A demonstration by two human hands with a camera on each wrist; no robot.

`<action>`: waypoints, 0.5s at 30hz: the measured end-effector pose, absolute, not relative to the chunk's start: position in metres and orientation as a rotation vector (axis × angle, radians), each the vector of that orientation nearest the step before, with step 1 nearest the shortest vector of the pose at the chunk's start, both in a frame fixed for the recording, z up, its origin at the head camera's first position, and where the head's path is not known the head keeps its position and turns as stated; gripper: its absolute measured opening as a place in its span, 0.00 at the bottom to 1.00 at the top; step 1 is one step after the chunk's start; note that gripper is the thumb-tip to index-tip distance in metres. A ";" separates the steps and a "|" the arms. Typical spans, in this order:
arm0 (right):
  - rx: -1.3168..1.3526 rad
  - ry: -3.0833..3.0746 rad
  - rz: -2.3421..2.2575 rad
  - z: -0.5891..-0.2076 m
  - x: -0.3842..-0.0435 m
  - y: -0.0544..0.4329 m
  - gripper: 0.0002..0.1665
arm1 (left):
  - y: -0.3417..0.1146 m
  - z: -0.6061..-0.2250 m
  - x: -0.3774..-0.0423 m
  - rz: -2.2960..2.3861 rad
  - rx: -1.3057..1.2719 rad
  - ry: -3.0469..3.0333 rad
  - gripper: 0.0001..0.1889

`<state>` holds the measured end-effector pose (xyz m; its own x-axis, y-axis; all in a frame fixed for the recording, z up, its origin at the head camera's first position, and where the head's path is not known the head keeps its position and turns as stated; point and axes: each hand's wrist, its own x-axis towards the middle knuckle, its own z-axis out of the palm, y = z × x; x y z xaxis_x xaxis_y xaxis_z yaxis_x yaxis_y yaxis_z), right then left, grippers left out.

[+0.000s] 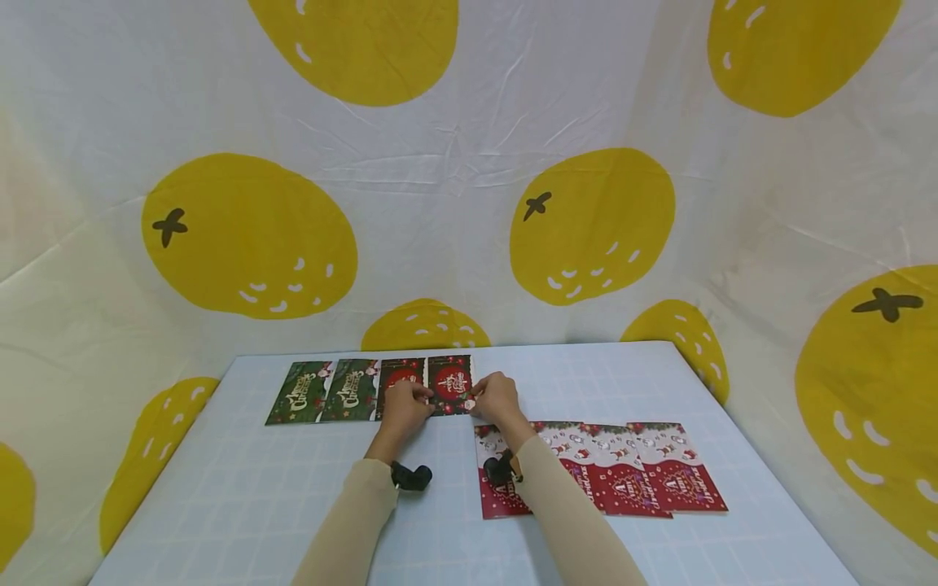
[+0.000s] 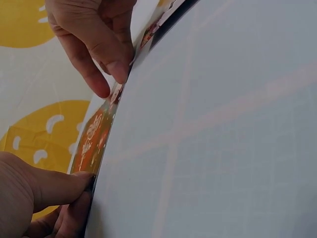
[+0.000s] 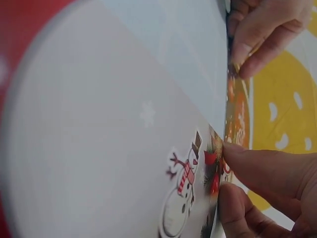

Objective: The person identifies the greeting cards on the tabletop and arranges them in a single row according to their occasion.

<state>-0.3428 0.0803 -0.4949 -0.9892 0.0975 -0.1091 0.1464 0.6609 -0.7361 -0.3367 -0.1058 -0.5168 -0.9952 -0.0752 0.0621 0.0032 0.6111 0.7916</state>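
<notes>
A dark Christmas card (image 1: 449,378) with a red round centre lies at the right end of a back row. My left hand (image 1: 405,409) pinches its lower left corner between thumb and finger. My right hand (image 1: 500,400) grips the lower right corner. In the left wrist view the card (image 2: 91,141) stretches between both hands, seen almost edge-on. A matching red-centred card (image 1: 401,373) lies beside it, partly covered by my left hand. Further left are two green Christmas cards (image 1: 300,395).
Several red and white cards (image 1: 681,476) overlap in a front row at the right, under my right forearm. A snowman (image 3: 184,193) on one shows close up in the right wrist view. Behind the pale blue table (image 1: 242,505) hangs a white cloth with yellow fruit.
</notes>
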 end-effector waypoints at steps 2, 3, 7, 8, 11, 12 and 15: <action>0.209 2.799 -1.249 -0.495 -0.343 0.080 0.17 | -0.106 -0.517 -0.337 -1.347 0.073 -2.743 0.07; 0.208 2.797 -1.249 -0.495 -0.344 0.080 0.17 | -0.106 -0.517 -0.337 -1.350 0.078 -2.743 0.07; 0.208 2.791 -1.275 -0.495 -0.343 0.081 0.17 | -0.106 -0.519 -0.338 -1.348 0.069 -2.739 0.08; 0.206 2.789 -1.284 -0.495 -0.343 0.081 0.17 | -0.106 -0.519 -0.339 -1.349 0.070 -2.739 0.08; 0.205 2.786 -1.315 -0.496 -0.341 0.081 0.17 | -0.106 -0.520 -0.339 -1.351 0.073 -2.736 0.08; 0.209 2.784 -1.325 -0.496 -0.341 0.082 0.17 | -0.106 -0.520 -0.339 -1.351 0.075 -2.735 0.08; 0.209 2.791 -1.347 -0.498 -0.339 0.081 0.17 | -0.106 -0.519 -0.338 -1.347 0.074 -2.729 0.07</action>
<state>-0.3391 0.0813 -0.4976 -0.9903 0.1054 -0.0901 0.1361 0.6150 -0.7767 -0.3384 -0.1056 -0.5195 -0.9941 -0.0867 0.0657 -0.0006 0.6084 0.7936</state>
